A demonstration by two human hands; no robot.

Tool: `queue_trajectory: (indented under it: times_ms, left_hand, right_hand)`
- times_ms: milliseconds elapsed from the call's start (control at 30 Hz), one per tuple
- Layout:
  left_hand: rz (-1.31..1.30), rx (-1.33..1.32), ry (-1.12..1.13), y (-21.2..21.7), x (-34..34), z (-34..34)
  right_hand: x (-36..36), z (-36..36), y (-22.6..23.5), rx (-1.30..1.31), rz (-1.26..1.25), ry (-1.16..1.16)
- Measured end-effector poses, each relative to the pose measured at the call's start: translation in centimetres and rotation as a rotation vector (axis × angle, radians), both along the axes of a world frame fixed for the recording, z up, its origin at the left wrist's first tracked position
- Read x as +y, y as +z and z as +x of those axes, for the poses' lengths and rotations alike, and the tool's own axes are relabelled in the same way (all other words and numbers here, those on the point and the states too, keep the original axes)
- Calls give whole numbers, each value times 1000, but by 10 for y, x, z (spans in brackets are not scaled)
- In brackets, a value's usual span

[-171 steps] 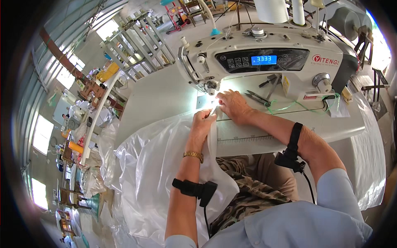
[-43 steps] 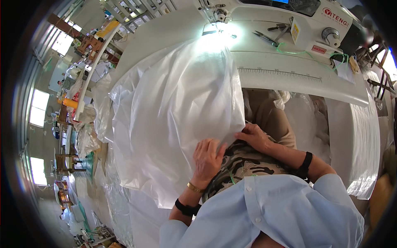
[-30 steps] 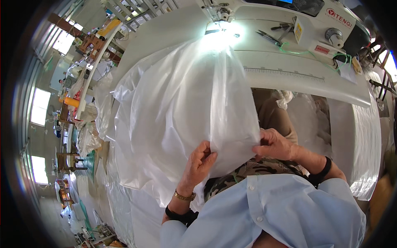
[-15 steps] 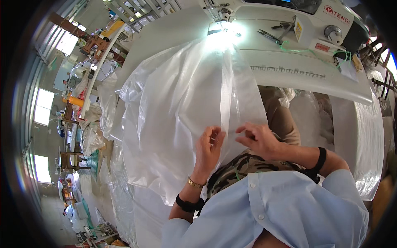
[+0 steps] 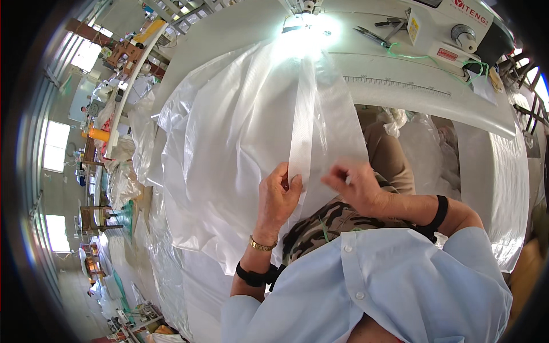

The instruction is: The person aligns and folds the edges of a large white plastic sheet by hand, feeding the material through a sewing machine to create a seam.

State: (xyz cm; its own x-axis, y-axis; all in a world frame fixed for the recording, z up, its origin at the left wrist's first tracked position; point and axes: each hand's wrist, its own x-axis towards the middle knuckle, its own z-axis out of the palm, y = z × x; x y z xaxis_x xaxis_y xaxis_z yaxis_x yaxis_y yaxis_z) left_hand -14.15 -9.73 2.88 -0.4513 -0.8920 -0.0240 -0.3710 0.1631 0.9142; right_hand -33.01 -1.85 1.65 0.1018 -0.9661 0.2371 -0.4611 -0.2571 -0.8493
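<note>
My left hand [image 5: 278, 195] is closed on the lower end of a white woven strap [image 5: 301, 123], pinching it between thumb and fingers. The strap runs up from my hand to the lit needle area of the sewing machine [image 5: 309, 8]. Beneath it, a large translucent white plastic sheet [image 5: 229, 137] spreads in folds over the table and hangs toward my lap. Just right of the strap, my right hand [image 5: 357, 187] hovers above the sheet's edge. Its fingers are bent and smeared by motion, so I cannot tell whether they grip anything.
Scissors or snips [image 5: 373, 36] lie right of the needle area, beside a green thread [image 5: 423, 56]. A ruler scale [image 5: 400, 84] runs along the table's front edge. Stacked white sheeting [image 5: 492, 188] stands at the right. An orange thread cone [image 5: 99, 134] sits far left.
My left hand has moved slightly left and up and now pinches the strap, which has swung left and turned flatter. My right hand has shifted slightly, its fingers now blurred. The whole view has tilted a little.
</note>
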Motion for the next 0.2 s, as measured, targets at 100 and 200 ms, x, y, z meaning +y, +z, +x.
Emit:
queue_trajectory:
  times_ms: [100,200]
  left_hand:
    - [-219,-247,-56,1,-3,4]
    - [-222,-217,-65,12,1,-2]
  right_hand:
    - [-4,2,-17,-408,295,-334]
    - [-1,10,-25,-330,479,-167]
